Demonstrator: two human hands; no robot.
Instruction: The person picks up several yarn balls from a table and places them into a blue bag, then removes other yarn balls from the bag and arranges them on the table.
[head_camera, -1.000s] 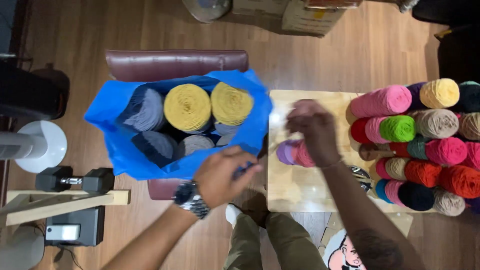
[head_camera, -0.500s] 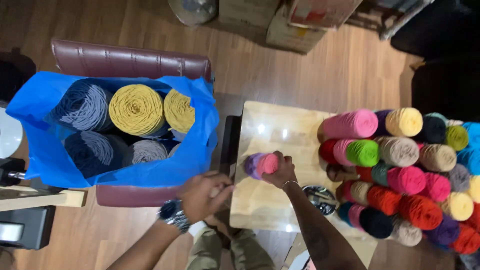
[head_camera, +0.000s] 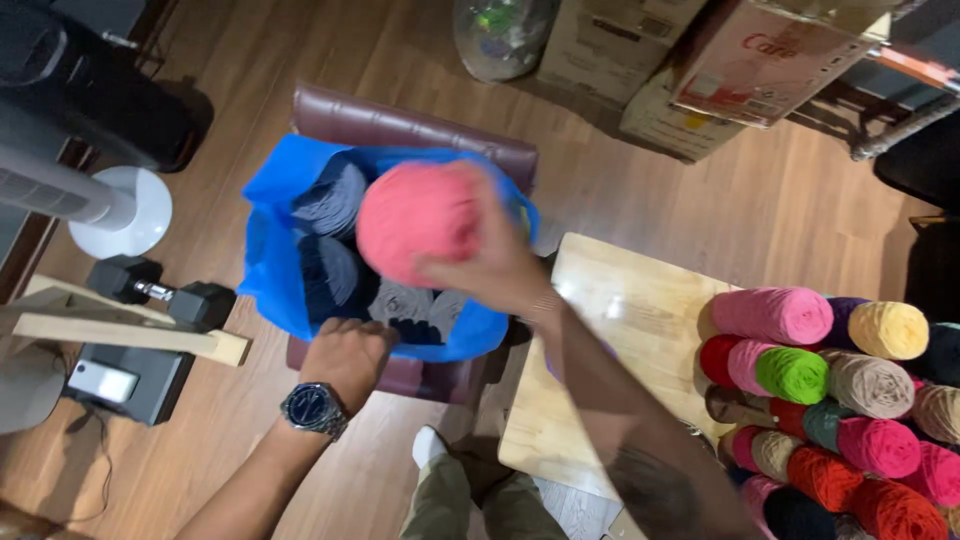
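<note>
My right hand (head_camera: 497, 262) grips a pink ball of yarn (head_camera: 417, 222) and holds it over the mouth of a blue bag (head_camera: 262, 262) that sits on a dark red stool (head_camera: 400, 125). The hand and the ball are motion-blurred. Inside the bag lie grey and dark blue yarn rolls (head_camera: 330, 200). My left hand (head_camera: 347, 358), with a wristwatch below it, clutches the bag's near rim. A pile of coloured yarn rolls (head_camera: 830, 385) is stacked on the right part of a light wooden table (head_camera: 600, 330).
A dumbbell (head_camera: 165, 292) and wooden planks (head_camera: 120, 330) lie on the floor at left, beside a white fan base (head_camera: 120, 215). Cardboard boxes (head_camera: 720, 70) and a clear bag (head_camera: 500, 35) stand at the back. My foot in a white sock (head_camera: 430, 445) is below.
My right hand lifted the pink yarn ball off the table and carried it left over the bag. My left hand shifted to the bag's near rim. The view swung right.
</note>
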